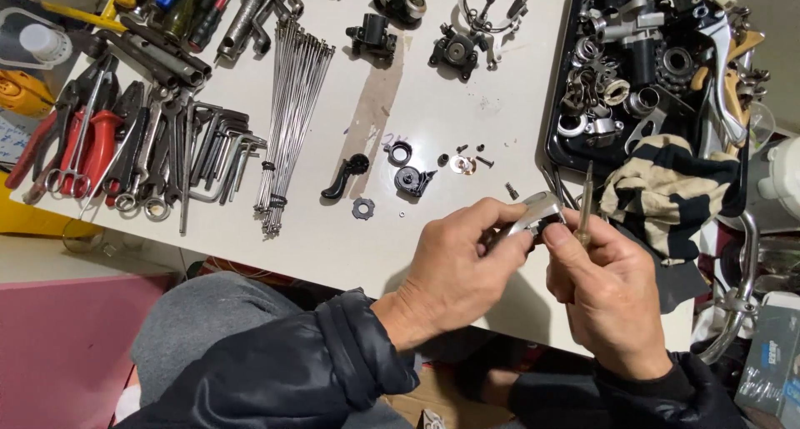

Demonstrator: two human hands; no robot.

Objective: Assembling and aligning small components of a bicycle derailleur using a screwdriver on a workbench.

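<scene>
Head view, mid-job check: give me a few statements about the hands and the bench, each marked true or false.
1. Both hands hold the small silver metal part above the white table's near edge. True.
2. The bundle of thin steel spokes lies in the black tray. False: it lies on the table, left of centre.
3. The striped cream and black rag lies right of the hands. True.
4. The red-handled pliers are in the left hand. False: they lie at the table's left end.
5. The right hand holds a slim tool upright. True.
</scene>
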